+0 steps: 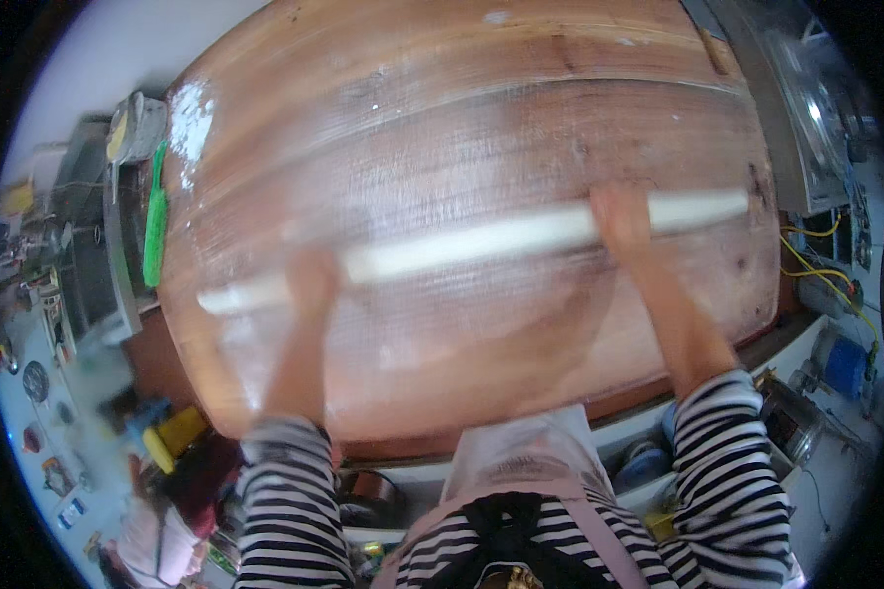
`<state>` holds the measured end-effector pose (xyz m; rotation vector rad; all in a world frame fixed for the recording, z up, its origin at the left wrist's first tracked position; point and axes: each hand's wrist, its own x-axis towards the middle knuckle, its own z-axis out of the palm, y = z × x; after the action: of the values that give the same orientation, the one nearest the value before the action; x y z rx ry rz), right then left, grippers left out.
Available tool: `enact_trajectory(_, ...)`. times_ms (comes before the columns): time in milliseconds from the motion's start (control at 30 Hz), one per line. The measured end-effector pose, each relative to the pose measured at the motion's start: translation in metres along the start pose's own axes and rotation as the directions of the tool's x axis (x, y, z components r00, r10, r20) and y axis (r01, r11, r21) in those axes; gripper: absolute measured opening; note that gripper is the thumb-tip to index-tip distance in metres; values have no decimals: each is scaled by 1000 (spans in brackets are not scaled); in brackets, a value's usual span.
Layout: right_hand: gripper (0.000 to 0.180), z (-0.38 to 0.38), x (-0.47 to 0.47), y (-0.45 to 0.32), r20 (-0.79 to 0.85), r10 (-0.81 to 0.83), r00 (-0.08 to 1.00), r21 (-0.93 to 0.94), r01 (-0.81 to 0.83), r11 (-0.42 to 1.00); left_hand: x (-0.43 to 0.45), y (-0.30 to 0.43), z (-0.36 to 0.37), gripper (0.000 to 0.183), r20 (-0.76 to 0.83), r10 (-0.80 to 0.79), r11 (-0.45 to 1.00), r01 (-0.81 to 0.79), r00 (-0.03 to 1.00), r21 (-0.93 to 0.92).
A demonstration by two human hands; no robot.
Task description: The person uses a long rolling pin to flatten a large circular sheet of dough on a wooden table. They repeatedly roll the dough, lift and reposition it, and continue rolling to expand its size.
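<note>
A long pale roll (471,241), with the look of dough wrapped round a rolling pin, lies slightly aslant across a large wooden board (442,368); blur hides its exact make. Near its left end, my left hand (314,281) is closed over it. My right hand (622,213) grips it closer to the right end. Both hands are blurred. White flour (191,125) is heaped at the board's upper left edge, and a thin dusting covers much of the wood.
A green brush (156,221) and a pot-like container (138,129) stand left of the board. Metal equipment (810,110) and yellow cables (818,272) are at the right. Open shelves with bowls (642,464) sit below the near edge. Another person (158,541) is at lower left.
</note>
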<state>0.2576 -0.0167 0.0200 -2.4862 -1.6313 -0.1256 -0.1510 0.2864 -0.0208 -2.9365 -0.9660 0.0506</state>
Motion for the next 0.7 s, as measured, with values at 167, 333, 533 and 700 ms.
enact_trajectory(167,22,-47,-263,-54,229,237,944,145,-274,951,-222,107,-35,32,216,-180,928,239,960,-285)
enact_trajectory(333,38,-52,-189,-53,412,522,747,177,-627,759,-171,113,-61,32,229,-375,849,432,898,-305)
enact_trajectory(533,31,-35,-196,-113,-34,336,941,20,-336,942,-178,132,-66,32,158,-325,906,355,932,-230)
enact_trajectory(700,25,-29,-45,-51,83,279,957,10,-281,960,-55,66,-53,31,-62,-368,891,333,928,-309)
